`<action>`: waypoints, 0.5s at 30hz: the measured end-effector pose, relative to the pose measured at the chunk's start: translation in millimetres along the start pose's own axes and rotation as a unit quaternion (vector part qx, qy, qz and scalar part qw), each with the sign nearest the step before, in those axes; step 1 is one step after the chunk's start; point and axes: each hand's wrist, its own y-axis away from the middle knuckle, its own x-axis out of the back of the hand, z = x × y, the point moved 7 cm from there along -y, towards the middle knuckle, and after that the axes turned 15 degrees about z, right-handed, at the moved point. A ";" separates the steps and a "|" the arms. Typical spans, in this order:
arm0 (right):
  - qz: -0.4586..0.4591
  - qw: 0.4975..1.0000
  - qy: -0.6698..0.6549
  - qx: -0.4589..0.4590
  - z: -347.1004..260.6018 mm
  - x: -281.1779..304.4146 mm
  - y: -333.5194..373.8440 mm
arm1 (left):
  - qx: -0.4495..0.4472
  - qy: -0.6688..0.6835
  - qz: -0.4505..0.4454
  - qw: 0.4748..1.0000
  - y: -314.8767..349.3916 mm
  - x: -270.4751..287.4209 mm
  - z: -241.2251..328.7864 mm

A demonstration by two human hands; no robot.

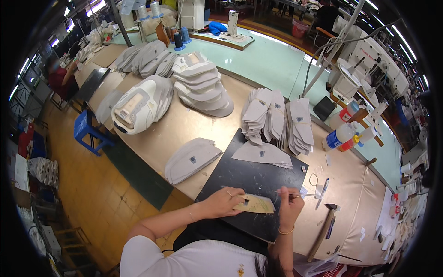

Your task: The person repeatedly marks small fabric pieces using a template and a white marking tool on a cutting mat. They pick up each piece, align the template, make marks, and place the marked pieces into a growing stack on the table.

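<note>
My left hand [225, 201] is closed on the edge of a flat tan template [254, 204], which has a small dark square opening and greenish lines. The template lies over a black board [220, 173] in front of me. Just right of it, my right hand [290, 206] pinches a thin pen-like tool [303, 194]; its exact kind is too small to make out. Beyond the template, a grey curved shoe piece [261, 154] with a small dark patch rests on the board. A similar stack of grey pieces [190, 159] sits to the left.
Bundled grey pieces [264, 111] stand behind the board, with piled shoe uppers [146, 104] farther left. A hammer [324, 226] and a pen [323, 191] lie right. Bottles [340, 136] stand farther right. A blue stool [90, 131] is on the floor; a co-worker [60, 81] sits far left.
</note>
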 end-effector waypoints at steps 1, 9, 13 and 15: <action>0.010 1.000 -0.011 -0.008 0.2 7.6 -1.4 | 0.007 -0.009 -0.005 1.000 -0.3 6.0 0.4; 0.022 0.998 -0.034 -0.045 18.8 24.8 1.2 | 0.100 -0.162 0.216 0.958 11.2 107.1 -58.0; -0.086 0.994 0.069 0.018 5.7 -1.6 5.5 | 0.180 -0.133 0.267 0.937 16.4 124.5 -55.2; -0.144 0.958 0.167 0.186 -10.7 -28.4 13.6 | 0.186 -0.117 0.284 0.933 14.6 127.9 -52.8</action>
